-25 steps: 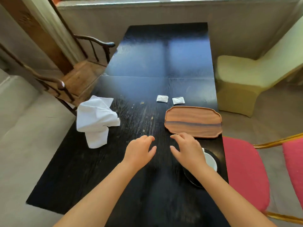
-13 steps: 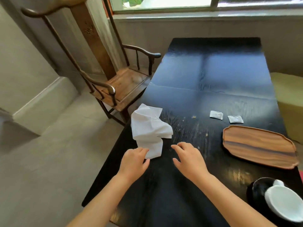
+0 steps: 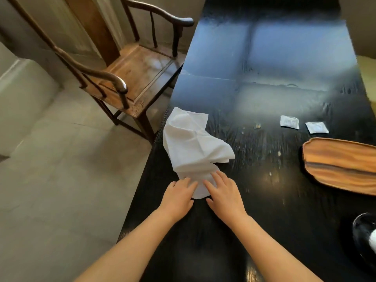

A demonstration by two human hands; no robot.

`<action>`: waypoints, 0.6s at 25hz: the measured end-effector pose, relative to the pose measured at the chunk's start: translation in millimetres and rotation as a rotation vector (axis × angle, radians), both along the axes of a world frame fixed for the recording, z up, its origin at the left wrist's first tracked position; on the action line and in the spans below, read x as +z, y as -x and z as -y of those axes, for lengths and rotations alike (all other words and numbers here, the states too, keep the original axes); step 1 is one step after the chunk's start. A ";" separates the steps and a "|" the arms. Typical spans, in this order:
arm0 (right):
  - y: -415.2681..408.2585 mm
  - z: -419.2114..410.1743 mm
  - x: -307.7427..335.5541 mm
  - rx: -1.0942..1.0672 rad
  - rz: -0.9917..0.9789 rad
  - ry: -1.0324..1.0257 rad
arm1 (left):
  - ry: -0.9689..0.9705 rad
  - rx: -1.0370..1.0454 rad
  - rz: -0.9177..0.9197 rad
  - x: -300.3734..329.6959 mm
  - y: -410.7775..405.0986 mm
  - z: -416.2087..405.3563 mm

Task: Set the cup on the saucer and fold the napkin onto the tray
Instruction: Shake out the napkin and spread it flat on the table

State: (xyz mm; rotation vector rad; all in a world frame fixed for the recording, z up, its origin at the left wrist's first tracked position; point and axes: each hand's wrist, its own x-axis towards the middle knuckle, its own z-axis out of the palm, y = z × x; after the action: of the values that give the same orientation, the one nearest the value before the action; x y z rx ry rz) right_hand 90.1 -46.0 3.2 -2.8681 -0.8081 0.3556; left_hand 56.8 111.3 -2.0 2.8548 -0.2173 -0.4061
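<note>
A crumpled white napkin (image 3: 193, 145) lies near the left edge of the black table (image 3: 264, 190). My left hand (image 3: 179, 197) and my right hand (image 3: 224, 192) rest flat on its near end, fingers spread, gripping nothing. The wooden tray (image 3: 339, 165) sits bare at the right. At the lower right edge the black saucer (image 3: 361, 231) shows, with a sliver of the white cup (image 3: 373, 240) on it, mostly cut off by the frame.
Two small white packets (image 3: 289, 122) (image 3: 316, 127) lie beyond the tray. A wooden armchair (image 3: 130, 70) stands close to the table's left side. Tiled floor lies to the left, and a pale yellow seat (image 3: 369, 68) shows at the far right.
My view swung left from the tray and cup to the napkin. Both hands moved left and forward and now touch the napkin's near end.
</note>
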 end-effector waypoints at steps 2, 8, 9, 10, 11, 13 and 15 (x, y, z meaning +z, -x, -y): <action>-6.2 -6.3 -14.3 -0.002 -0.030 -0.021 | 0.021 0.010 -0.008 -17.9 -9.2 -1.2; -5.4 -13.5 -36.1 -0.037 -0.073 0.019 | 0.022 0.005 0.032 -39.6 -22.3 -6.5; -4.1 -14.0 -34.7 -0.046 -0.078 0.023 | 0.057 0.016 0.023 -35.0 -24.0 -6.5; -2.6 -14.2 -31.2 -0.062 -0.080 0.015 | 0.114 0.038 0.013 -27.4 -24.4 -5.0; -1.9 -13.8 -25.0 -0.088 -0.082 -0.006 | 0.185 0.071 0.001 -17.5 -24.0 -2.7; -3.3 -12.3 -4.0 -0.155 -0.066 -0.125 | 0.333 0.165 0.010 7.8 -22.0 1.7; -8.3 -9.3 22.6 -0.191 -0.025 -0.282 | 0.453 0.228 0.026 31.5 -21.0 2.4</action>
State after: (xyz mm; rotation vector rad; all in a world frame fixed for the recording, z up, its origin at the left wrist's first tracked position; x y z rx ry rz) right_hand 98.4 -36.7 25.8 -2.6408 -0.5260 0.2330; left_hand 77.7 108.9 29.4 2.4044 0.0143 -0.2361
